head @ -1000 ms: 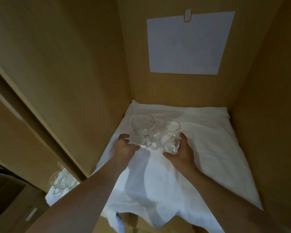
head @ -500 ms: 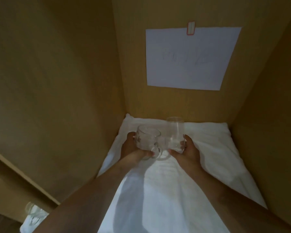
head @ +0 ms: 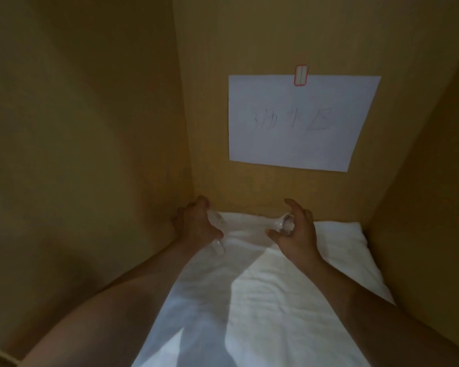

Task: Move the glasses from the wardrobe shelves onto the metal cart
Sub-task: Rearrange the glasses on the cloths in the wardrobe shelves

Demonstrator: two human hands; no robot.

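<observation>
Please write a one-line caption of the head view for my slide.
Inside the wardrobe, left hand and right hand each grip a glass above the white cloth.

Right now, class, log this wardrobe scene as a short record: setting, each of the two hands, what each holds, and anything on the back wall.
setting: wardrobe compartment, white cloth covering the shelf
left hand: near the back left corner, fingers curled round a clear glass mug
right hand: grips a clear glass, tilted, over the cloth
back wall: white paper sheet with faint handwriting, held by a red-edged clip
metal cart: not in view
</observation>
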